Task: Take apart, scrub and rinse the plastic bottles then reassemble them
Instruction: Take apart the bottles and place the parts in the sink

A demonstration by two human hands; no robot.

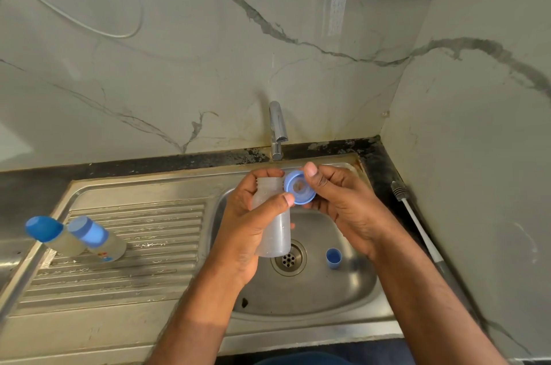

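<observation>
My left hand (253, 209) grips a clear plastic bottle (275, 233) upright over the sink basin (351, 284), its neck uncapped. Beside the bottle's mouth my right hand (343, 197) pinches a blue screw ring (299, 188), tilted so its inside faces me. A small blue cap (333, 258) lies in the basin right of the drain (288, 258). Two more bottles with blue tops, one (53, 235) at the far left and the other (98, 238) next to it, stand on the ribbed drainboard.
A chrome tap (278, 132) stands behind the basin; no water runs from it. A white-handled bottle brush (417, 218) lies along the dark counter by the right wall. The ribbed steel drainboard (119, 269) spreads to the left. Marble walls close the back and right.
</observation>
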